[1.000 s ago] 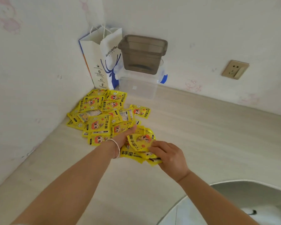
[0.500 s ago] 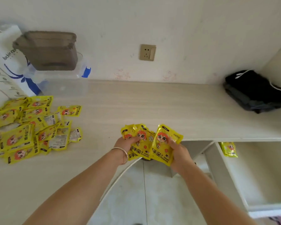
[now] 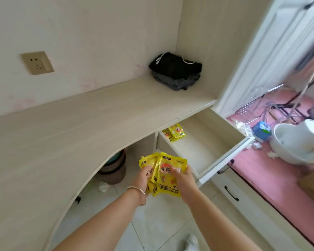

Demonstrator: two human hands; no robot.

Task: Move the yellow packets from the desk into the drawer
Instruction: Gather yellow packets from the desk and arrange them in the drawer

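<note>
- Yellow packets, held bunch (image 3: 166,173): several flat glossy sachets, fanned and overlapping, front one printed with a red-haired cartoon figure and black lettering along its lower edge; gripped at either side by both hands, in the air in front of the desk's curved edge, just left of the drawer.
- Packets in drawer (image 3: 175,132): two or so of the same yellow sachets, lying flat at the back left corner.
- Drawer (image 3: 223,160): pale wood-grain, pulled fully open beneath the desk (image 3: 83,124).

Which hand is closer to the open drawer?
Right. The right hand grips the yellow packets just beside the drawer front corner; the left hand holds them farther away.
</note>
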